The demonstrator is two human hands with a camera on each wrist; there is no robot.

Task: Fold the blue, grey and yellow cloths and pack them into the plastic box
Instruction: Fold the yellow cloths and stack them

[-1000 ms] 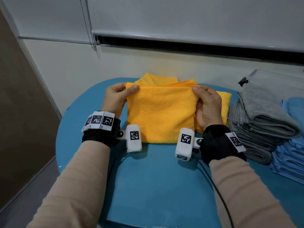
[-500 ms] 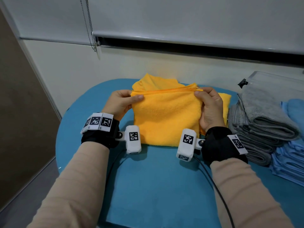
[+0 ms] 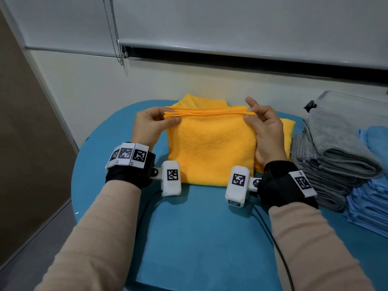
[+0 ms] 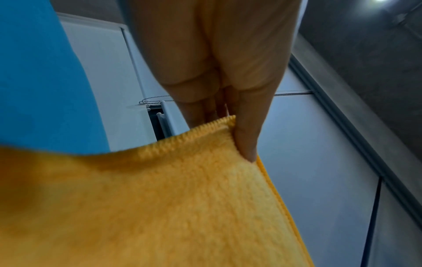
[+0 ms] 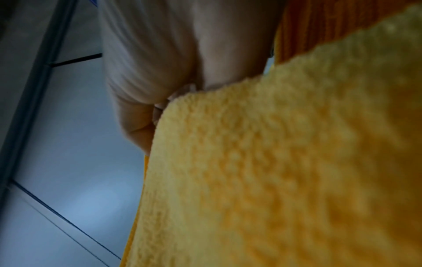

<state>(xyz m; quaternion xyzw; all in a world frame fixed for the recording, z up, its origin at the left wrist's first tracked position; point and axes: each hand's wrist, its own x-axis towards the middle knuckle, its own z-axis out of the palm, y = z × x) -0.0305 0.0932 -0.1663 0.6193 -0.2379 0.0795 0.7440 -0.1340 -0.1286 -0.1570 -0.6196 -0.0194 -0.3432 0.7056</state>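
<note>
A yellow cloth [image 3: 210, 148] is held up off the blue table [image 3: 199, 238], folded so its hemmed edges meet along the top. My left hand [image 3: 155, 124] pinches the top left corner between thumb and fingers; the left wrist view shows the thumb on the yellow cloth [image 4: 171, 198]. My right hand [image 3: 262, 127] pinches the top right corner, with some fingers raised. In the right wrist view the yellow cloth [image 5: 274, 162] fills the picture. More yellow cloths [image 3: 201, 100] lie behind it. Folded grey cloths [image 3: 336, 156] and blue cloths [image 3: 369, 202] are stacked at the right, before the clear plastic box [image 3: 352, 101].
A wall and a window blind with a bead chain [image 3: 114, 38] stand right behind the table. The table's left edge drops to the floor [image 3: 31, 238]. Black cables [image 3: 279, 248] run from the wrist cameras back toward me.
Both hands have kept the cloth's top corners and shifted slightly right. The right hand's grip has changed: its fingers now lift off while thumb and forefinger pinch the corner.
</note>
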